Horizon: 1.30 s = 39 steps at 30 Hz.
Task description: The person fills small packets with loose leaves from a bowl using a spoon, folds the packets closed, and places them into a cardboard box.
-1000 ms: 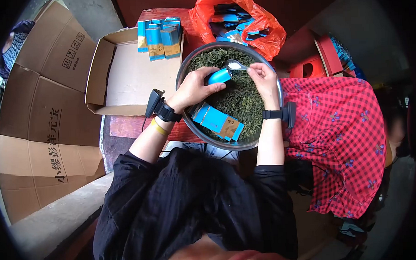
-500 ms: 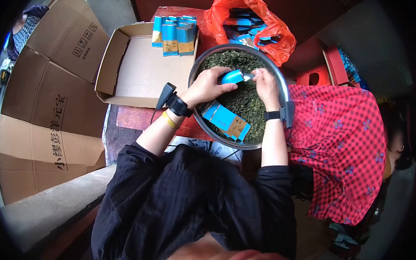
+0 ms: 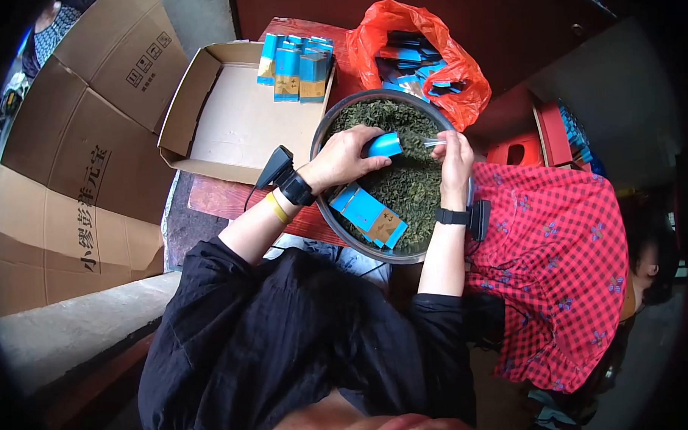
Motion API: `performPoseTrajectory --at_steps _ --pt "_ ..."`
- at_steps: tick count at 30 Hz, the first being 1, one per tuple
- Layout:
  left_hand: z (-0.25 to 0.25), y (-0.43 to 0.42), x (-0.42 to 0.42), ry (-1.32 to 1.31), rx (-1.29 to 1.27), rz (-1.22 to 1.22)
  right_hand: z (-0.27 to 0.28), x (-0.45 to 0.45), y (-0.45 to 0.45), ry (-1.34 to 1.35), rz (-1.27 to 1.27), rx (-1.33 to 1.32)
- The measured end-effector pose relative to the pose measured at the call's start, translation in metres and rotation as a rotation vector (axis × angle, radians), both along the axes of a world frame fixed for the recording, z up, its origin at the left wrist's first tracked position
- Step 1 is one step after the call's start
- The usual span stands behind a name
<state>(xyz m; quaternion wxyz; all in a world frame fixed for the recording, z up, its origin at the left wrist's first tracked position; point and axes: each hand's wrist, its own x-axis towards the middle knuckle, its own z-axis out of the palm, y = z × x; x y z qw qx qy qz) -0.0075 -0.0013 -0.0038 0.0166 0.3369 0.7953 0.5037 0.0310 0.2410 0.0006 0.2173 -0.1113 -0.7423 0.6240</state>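
Observation:
My left hand point(image 3: 347, 156) is wrapped round a blue packet point(image 3: 385, 144) over a round metal bowl point(image 3: 325, 208) of dark green leaves point(image 3: 407, 184). The packet's end points toward my right hand point(image 3: 455, 155), which pinches a small spoon point(image 3: 434, 142) a short gap away from it. What lies in the spoon is too small to make out. Several flat blue and gold packets point(image 3: 369, 215) lie on the leaves at the bowl's lower left, below my left hand.
A shallow cardboard box point(image 3: 239, 128) holds upright blue packets point(image 3: 287, 71) on a red table point(image 3: 221, 198). Behind the bowl sits a red plastic bag point(image 3: 460, 63) of packets. A large carton point(image 3: 92, 171) stands left, and a person in checked red cloth point(image 3: 554, 261) is at right.
The spoon went to the packet's mouth and has come back away to the right. The blue packet stays in my left hand. The camera view has shifted slightly.

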Motion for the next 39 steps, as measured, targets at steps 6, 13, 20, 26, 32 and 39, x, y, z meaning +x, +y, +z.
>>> performPoseTrajectory --at_steps 6,13,20,26,32,39 --pt "-0.003 0.002 -0.001 0.052 -0.032 0.005 0.014 0.012 -0.04 0.123 0.24 0.341" --pt "-0.001 0.002 -0.001 0.01 -0.011 -0.009 0.023 0.014 -0.038 0.455 -0.102 0.846" --pt "0.003 0.001 -0.001 0.002 -0.035 -0.027 0.013 0.007 -0.012 0.191 -0.305 0.853" --pt "0.003 0.0 0.0 -0.033 -0.049 -0.028 -0.014 -0.004 -0.018 -0.353 0.044 0.807" --pt "-0.005 0.002 -0.001 0.048 0.025 0.007 -0.031 -0.013 0.003 -0.121 -0.057 0.27" --pt "-0.001 0.001 -0.001 0.047 0.011 -0.017 -0.002 0.002 -0.013 0.121 0.047 0.168"
